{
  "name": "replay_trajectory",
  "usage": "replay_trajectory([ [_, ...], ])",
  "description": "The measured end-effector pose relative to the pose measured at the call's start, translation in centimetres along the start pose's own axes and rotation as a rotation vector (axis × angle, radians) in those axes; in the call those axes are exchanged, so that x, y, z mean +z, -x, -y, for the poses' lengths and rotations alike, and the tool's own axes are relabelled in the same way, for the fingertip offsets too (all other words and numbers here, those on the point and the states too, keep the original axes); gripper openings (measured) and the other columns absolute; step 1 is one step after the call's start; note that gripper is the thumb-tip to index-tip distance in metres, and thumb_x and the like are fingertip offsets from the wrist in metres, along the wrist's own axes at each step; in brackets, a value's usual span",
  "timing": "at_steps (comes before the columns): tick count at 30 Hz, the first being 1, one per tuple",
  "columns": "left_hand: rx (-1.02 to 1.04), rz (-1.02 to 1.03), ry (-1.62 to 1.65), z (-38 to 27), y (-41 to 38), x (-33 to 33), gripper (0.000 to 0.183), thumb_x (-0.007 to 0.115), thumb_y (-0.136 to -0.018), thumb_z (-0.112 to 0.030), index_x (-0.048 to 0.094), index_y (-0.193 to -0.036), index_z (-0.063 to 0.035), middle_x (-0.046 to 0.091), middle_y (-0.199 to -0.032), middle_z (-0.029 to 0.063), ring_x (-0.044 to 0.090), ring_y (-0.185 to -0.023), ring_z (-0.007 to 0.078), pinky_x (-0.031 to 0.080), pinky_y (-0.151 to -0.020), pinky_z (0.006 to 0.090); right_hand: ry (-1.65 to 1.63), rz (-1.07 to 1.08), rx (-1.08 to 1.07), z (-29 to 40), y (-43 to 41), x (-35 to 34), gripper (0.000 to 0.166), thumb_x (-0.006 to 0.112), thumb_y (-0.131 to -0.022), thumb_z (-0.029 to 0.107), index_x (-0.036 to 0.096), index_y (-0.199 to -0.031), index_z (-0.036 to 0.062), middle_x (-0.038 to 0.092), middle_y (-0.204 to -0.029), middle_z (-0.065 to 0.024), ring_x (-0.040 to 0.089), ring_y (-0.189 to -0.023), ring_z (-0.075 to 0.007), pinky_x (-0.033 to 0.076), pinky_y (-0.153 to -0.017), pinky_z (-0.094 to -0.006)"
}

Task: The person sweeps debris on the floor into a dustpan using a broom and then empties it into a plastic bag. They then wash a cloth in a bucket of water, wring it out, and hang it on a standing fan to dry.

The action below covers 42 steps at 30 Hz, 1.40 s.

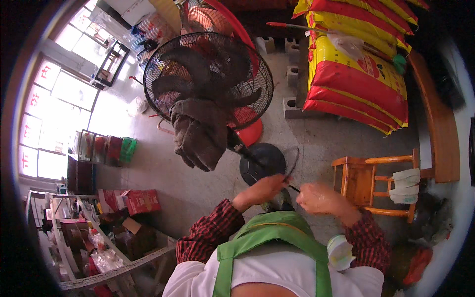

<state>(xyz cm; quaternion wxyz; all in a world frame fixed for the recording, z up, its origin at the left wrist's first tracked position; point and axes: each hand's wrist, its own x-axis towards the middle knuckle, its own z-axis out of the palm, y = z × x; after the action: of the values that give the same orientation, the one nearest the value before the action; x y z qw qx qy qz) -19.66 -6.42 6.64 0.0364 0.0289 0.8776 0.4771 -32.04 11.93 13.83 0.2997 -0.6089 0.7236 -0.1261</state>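
In front of my green apron, my left hand and my right hand hold a thin black cord between them. Part of it curves up in a loop beyond my left fingers. Both hands are slightly blurred. Just past them stands a pedestal fan with a round dark base, a black pole and a wire guard around dark blades. A grey-brown cloth is draped over the motor at the back of the fan head.
Stacked red and yellow sacks rest near concrete blocks at upper right. A wooden chair stands to my right. At lower left are a metal rack and red cartons. A red stool is behind the fan.
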Motion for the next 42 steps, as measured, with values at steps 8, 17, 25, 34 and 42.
replay_trajectory([
  [8, -0.353, 0.562, 0.264, -1.1, 4.6, -0.4, 0.036, 0.041, -0.092, -0.036, 0.057, -0.085, -0.0042, 0.058, -0.076, 0.0086, 0.053, -0.072, 0.0177, 0.041, -0.065, 0.0339, -0.616, -0.082, -0.056, -6.0, -1.7, -11.5, 0.021, 0.054, -0.074, 0.014, 0.057, -0.060, -0.0009, 0.055, -0.059, -0.0063, 0.049, -0.053, -0.0101, 0.040, -0.052, -0.0260],
  [17, -0.374, 0.209, -0.066, -0.7, 6.2, -1.1, 0.027, 0.049, -0.088, -0.028, 0.053, -0.098, -0.0030, 0.057, -0.074, 0.0210, 0.055, -0.064, 0.0363, 0.042, -0.059, 0.0418, 0.414, 0.159, 0.550, -19.4, -0.6, -0.6, 0.035, 0.064, -0.069, 0.023, 0.063, -0.102, 0.0122, 0.058, -0.109, -0.0105, 0.056, -0.096, -0.0265, 0.044, -0.082, -0.0359],
  [25, -0.195, 0.100, 0.073, 1.6, 3.7, -0.8, 0.024, 0.054, -0.083, -0.023, 0.054, -0.095, -0.0033, 0.057, -0.082, 0.0184, 0.054, -0.077, 0.0386, 0.042, -0.067, 0.0451, -0.440, -0.101, -0.135, -1.3, -7.0, 9.1, 0.029, 0.062, -0.067, 0.017, 0.054, -0.089, -0.0005, 0.054, -0.106, -0.0146, 0.053, -0.094, -0.0324, 0.042, -0.082, -0.0404],
  [34, -0.196, -0.211, -0.300, 8.3, 4.6, -2.9, 0.018, 0.059, -0.068, -0.008, 0.058, -0.086, -0.0112, 0.059, -0.084, 0.0028, 0.053, -0.093, 0.0222, 0.031, -0.089, 0.0412, -0.481, -0.373, 0.009, -2.1, -6.7, 7.0, 0.015, 0.046, -0.070, 0.002, 0.057, -0.081, 0.0007, 0.055, -0.100, -0.0140, 0.051, -0.093, -0.0303, 0.042, -0.081, -0.0385],
  [42, -0.260, -0.294, -0.324, 14.3, 5.3, -0.9, 0.024, 0.058, -0.070, -0.006, 0.058, -0.093, -0.0139, 0.060, -0.090, 0.0002, 0.051, -0.102, 0.0164, 0.019, -0.098, 0.0458, -0.699, -0.993, 0.457, -8.1, -2.4, 1.8, 0.017, 0.043, -0.081, 0.007, 0.057, -0.091, 0.0024, 0.057, -0.074, -0.0051, 0.053, -0.062, -0.0173, 0.043, -0.059, -0.0269],
])
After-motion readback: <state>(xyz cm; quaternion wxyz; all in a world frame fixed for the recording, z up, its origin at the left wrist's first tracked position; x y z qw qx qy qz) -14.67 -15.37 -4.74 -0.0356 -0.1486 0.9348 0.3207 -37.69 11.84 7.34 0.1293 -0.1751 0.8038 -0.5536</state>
